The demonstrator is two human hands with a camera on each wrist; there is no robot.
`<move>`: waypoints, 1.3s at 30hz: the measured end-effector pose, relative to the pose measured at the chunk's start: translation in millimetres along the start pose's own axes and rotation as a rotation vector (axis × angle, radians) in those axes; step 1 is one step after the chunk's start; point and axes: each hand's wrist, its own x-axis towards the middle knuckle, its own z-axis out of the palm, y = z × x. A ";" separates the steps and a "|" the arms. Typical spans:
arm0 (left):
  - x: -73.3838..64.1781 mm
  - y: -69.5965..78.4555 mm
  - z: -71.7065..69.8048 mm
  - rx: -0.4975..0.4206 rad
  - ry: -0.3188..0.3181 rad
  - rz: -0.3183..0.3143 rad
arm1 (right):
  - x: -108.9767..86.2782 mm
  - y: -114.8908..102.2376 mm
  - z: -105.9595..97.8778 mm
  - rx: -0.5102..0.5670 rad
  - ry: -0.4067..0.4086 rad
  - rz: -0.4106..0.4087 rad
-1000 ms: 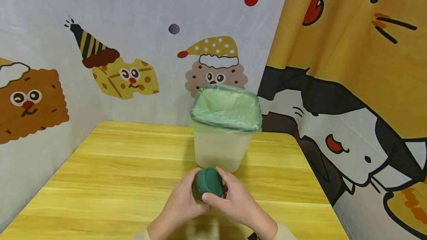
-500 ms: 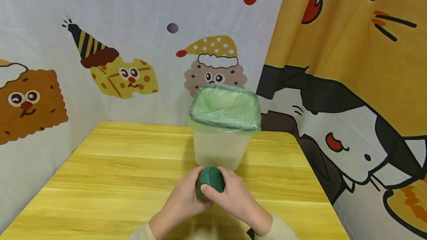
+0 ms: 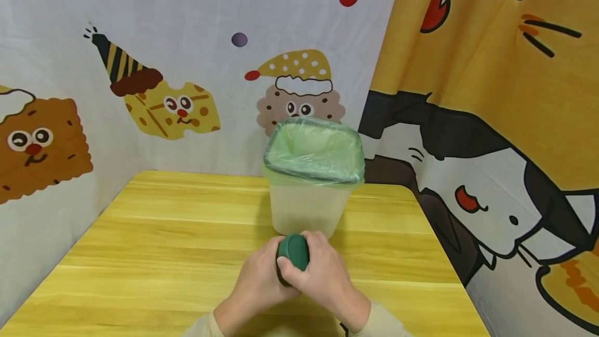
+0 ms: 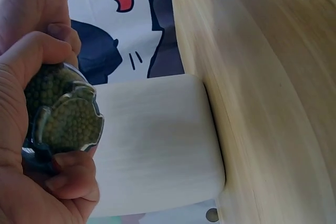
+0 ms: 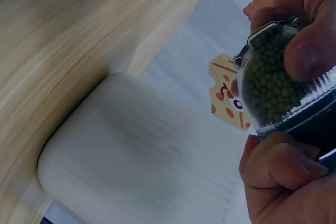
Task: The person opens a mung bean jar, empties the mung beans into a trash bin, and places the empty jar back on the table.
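In the head view both hands are around a small clear jar with a round green lid (image 3: 296, 250), held above the table. Small round green beans fill the jar (image 5: 270, 77), as the right wrist view shows. My left hand (image 3: 259, 277) grips the jar's body; its thumb lies against the clear wall. My right hand (image 3: 328, 272) grips the lid from the right, thumb across its near side. The left wrist view shows the jar's base (image 4: 71, 124), with the beans visible through it. Much of the jar's body is hidden by the fingers in the head view.
Just beyond the hands a pale bin (image 3: 306, 209) stands on the wooden table (image 3: 178, 243). A green plastic liner (image 3: 323, 152) is folded over the bin's rim. Cartoon-printed curtains (image 3: 187, 25) hang behind the table and along its right side.
The jar has turned a little between the hands, and less of its clear side shows in the head view. My right hand has shifted slightly left over the lid.
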 end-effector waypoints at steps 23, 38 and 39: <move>-0.3 -5.1 -6.2 -0.178 -0.156 -0.100 | -6.1 7.2 -28.9 0.053 -0.198 -0.042; -2.5 -12.5 -6.1 -0.349 -0.221 -0.027 | -1.5 11.8 -41.5 0.164 -0.310 0.001; -2.4 -12.4 -6.1 -0.351 -0.225 -0.030 | -1.5 12.0 -41.6 0.161 -0.311 0.000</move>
